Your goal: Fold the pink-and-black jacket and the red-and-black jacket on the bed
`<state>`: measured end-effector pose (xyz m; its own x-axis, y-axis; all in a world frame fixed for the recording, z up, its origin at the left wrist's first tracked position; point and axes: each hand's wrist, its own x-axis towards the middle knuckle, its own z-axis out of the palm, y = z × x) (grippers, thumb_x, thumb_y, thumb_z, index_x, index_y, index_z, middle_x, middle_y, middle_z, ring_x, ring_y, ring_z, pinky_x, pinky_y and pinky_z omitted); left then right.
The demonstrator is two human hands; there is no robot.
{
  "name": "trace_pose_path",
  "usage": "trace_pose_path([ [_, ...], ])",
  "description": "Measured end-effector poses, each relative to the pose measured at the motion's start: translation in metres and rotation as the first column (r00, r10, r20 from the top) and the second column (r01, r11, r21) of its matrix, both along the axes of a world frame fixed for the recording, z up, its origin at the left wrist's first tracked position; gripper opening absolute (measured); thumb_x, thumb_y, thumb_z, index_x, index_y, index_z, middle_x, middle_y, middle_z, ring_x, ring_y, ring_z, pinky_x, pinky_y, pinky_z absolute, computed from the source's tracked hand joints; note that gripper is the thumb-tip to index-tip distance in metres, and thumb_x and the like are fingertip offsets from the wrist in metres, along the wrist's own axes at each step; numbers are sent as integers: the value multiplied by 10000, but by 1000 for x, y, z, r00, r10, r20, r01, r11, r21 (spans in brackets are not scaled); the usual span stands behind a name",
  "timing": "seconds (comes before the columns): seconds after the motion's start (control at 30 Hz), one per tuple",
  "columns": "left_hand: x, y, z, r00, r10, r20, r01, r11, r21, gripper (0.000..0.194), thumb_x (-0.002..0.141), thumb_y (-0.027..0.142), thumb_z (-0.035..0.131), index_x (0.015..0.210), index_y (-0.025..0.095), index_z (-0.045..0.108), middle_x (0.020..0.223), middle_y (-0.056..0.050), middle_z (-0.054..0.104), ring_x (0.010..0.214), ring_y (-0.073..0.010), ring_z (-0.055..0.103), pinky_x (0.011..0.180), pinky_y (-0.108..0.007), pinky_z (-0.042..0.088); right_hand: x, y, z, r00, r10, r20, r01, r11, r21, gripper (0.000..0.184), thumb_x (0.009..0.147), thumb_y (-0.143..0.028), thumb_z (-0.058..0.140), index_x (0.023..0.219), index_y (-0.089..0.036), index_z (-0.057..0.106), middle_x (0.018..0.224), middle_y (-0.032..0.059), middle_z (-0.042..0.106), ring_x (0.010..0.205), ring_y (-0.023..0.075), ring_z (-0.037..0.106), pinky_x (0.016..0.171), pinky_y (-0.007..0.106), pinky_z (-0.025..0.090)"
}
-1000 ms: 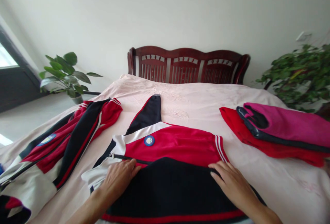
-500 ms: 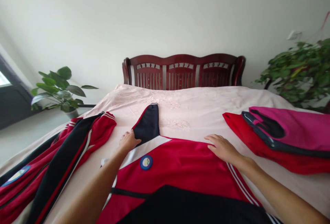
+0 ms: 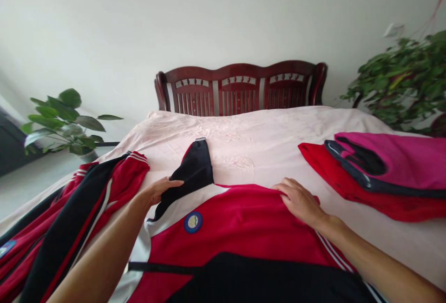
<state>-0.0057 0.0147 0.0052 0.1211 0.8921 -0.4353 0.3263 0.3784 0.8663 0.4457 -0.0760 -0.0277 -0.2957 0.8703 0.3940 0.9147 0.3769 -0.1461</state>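
A red sports top (image 3: 240, 219) with white panels, dark sleeves and a round blue badge lies spread on the bed. My left hand (image 3: 158, 191) pinches its dark sleeve (image 3: 195, 166) near the shoulder, thumb on top. The striped cuff points toward the headboard. At the far edge of the red body, my right hand (image 3: 299, 200) has its fingers closed on the cloth, with some fingertips hidden. Dark cloth covers the near part of the top, close to me.
At left lies a red and black garment (image 3: 80, 214) with white stripes. Folded clothes (image 3: 393, 173) in magenta, navy and red are stacked at right. Beyond the pink bedsheet (image 3: 265, 131) stands a dark wooden headboard (image 3: 240, 89). Potted plants (image 3: 66, 121) flank the bed.
My left hand has moved down and left, drawing the sleeve's near edge out with it. My right hand's fingers have closed on the red edge. The view has shifted slightly.
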Motion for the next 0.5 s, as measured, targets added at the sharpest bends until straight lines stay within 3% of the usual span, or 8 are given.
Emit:
trace_pose_path([
  [0.13,-18,-27,6,980,-197,30,196,980,11,454,554,470,818,853,155,687,761,-29,731,686,-183,657,649,-280,519,4,-39,4,986,123,108,-134,985,107,481,886,-8,379,1115,-268,712,865,50,607,874,199,561,830,329,467],
  [0.23,-40,-44,5,917,-375,-134,378,926,-2,339,607,440,787,731,155,653,637,16,643,588,-136,563,576,-246,432,11,-63,5,965,194,179,-210,974,80,471,891,-16,402,1111,-290,716,881,44,622,859,192,561,798,327,463],
  [0.33,-55,-58,4,819,-499,-285,502,862,-67,262,620,380,767,664,170,617,600,46,567,579,-117,488,551,-227,359,18,-78,6,959,211,189,-217,976,16,475,855,-5,418,1083,-290,721,903,43,635,884,192,572,806,333,472],
  [0.5,-52,-75,10,702,-657,-276,657,747,-107,176,707,353,676,707,181,638,615,51,548,599,-120,470,578,-220,341,22,-90,2,980,147,134,-145,989,-30,563,755,26,406,1122,-281,703,981,44,662,965,201,592,887,361,480],
])
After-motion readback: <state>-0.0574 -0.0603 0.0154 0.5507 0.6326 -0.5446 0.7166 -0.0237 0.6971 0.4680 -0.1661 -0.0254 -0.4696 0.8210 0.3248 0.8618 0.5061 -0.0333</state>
